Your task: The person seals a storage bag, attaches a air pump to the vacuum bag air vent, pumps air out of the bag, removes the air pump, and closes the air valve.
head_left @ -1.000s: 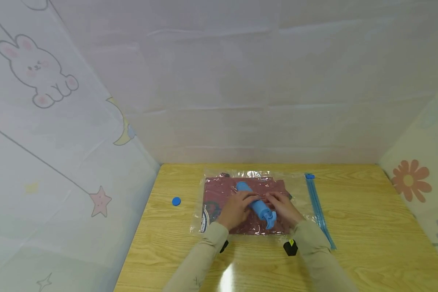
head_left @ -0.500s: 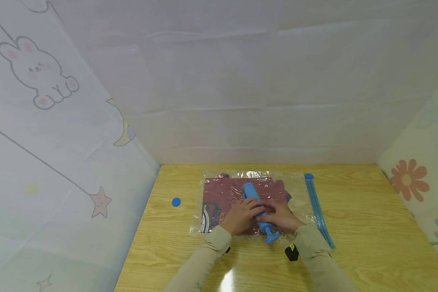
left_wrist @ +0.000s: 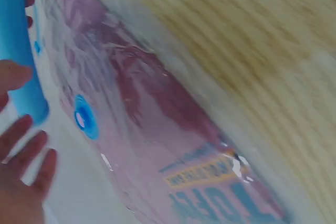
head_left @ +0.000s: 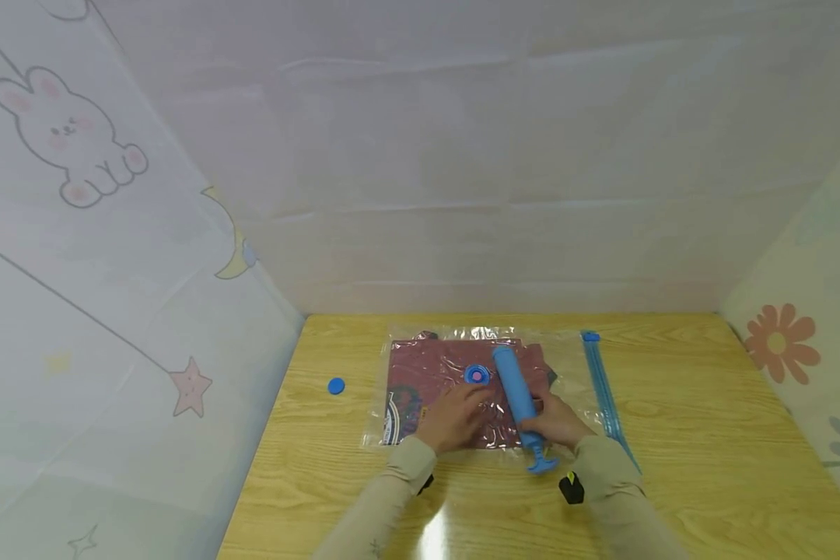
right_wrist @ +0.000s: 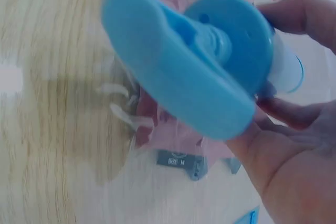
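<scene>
My right hand (head_left: 558,420) grips a light blue hand pump (head_left: 512,389) low on its barrel. The T-shaped handle (right_wrist: 173,72) points toward me, large in the right wrist view. Beneath lies a clear vacuum storage bag (head_left: 575,365) with a folded dark red garment (head_left: 427,362) inside. A round blue valve (head_left: 477,375) with a pink centre shows on the bag, left of the pump. My left hand (head_left: 451,420) is over the bag just below the valve, holding nothing. In the left wrist view its fingers (left_wrist: 39,161) are spread beside the pump's end.
A round blue cap (head_left: 336,386) lies on the wooden table (head_left: 308,467) left of the bag. The bag's blue zip strip (head_left: 605,397) runs along its right side, with a slider (head_left: 590,336) at the far end. Patterned white walls enclose the table's back and sides.
The pump has moved right and off the valve area, which now shows. My left hand has let go of the pump and drawn slightly left; my right hand keeps its grip.
</scene>
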{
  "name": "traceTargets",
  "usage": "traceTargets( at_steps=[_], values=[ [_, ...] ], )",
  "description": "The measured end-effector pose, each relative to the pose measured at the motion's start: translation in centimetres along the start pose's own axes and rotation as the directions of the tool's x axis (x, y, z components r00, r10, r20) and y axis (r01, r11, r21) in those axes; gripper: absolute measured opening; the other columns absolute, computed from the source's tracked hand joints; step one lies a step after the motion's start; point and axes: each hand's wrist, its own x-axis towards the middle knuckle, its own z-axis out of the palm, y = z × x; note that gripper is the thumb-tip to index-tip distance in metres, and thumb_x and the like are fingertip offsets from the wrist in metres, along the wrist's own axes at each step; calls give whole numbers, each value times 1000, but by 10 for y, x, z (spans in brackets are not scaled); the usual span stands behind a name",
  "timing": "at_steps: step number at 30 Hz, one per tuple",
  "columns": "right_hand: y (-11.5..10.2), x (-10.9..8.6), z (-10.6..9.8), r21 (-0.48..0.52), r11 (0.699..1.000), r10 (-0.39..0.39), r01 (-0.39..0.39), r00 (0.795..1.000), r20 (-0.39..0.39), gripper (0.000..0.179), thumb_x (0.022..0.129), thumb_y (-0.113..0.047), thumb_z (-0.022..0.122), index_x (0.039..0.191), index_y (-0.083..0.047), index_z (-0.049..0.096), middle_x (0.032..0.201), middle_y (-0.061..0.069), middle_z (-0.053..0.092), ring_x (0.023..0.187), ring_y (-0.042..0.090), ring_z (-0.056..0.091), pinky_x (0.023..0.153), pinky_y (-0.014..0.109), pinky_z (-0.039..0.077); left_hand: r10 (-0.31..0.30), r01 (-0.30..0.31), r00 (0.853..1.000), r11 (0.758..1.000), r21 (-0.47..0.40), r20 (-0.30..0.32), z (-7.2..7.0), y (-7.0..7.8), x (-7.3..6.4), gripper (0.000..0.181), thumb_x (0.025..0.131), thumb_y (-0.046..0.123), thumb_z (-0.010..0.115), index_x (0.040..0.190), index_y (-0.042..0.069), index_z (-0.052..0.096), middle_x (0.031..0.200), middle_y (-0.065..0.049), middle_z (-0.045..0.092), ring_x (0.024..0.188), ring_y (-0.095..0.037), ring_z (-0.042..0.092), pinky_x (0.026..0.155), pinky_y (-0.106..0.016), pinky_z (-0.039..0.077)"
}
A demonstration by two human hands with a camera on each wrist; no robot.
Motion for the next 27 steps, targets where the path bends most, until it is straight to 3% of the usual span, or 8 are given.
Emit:
traceTargets(
  at_steps=[4,8,11,15,19,27],
  values=[
    [6,0,-8,-100,994,34,-39,998,-52,82,79,-21,71,141,13,29,130,37,49,110,45,58,85,49,55,-121,121,990,993,1,72,7,-10,-13,49,88,34,68,133,19,54,138,-6,54,127,-26,53,104,-52,44],
    [21,-1,-23,-172,983,53,-70,993,-102,80,82,-26,68,138,17,31,125,39,52,107,46,59,84,50,54,-260,258,955,966,30,144,12,-22,-26,59,85,46,69,135,20,51,141,-8,50,130,-30,49,102,-56,43],
    [31,-6,-39,-190,977,75,-95,991,-110,81,85,-27,64,138,20,26,127,43,47,108,50,57,85,53,54,-328,321,931,945,71,161,12,-30,-35,69,80,54,70,136,20,51,142,-9,48,133,-31,45,104,-59,40],
    [41,-15,-62,-258,957,105,-130,988,-109,84,89,-31,60,137,25,21,130,49,39,111,57,52,87,58,51,-386,374,904,922,96,181,9,-35,-43,79,76,59,72,140,19,49,148,-11,43,138,-35,39,105,-62,37],
    [50,-22,-82,-310,938,125,-155,986,-113,87,90,-37,58,136,27,21,127,50,39,110,58,51,84,58,51,-428,427,876,903,52,224,6,-35,-49,82,76,56,73,144,19,45,153,-16,37,140,-41,35,103,-66,37],
    [66,-30,-119,-331,922,170,-199,979,-114,91,90,-41,58,133,30,21,128,51,36,110,59,49,82,56,52,-457,471,853,882,4,252,3,-33,-49,81,78,53,73,145,19,42,153,-18,34,140,-43,33,101,-70,36]
  ],
)
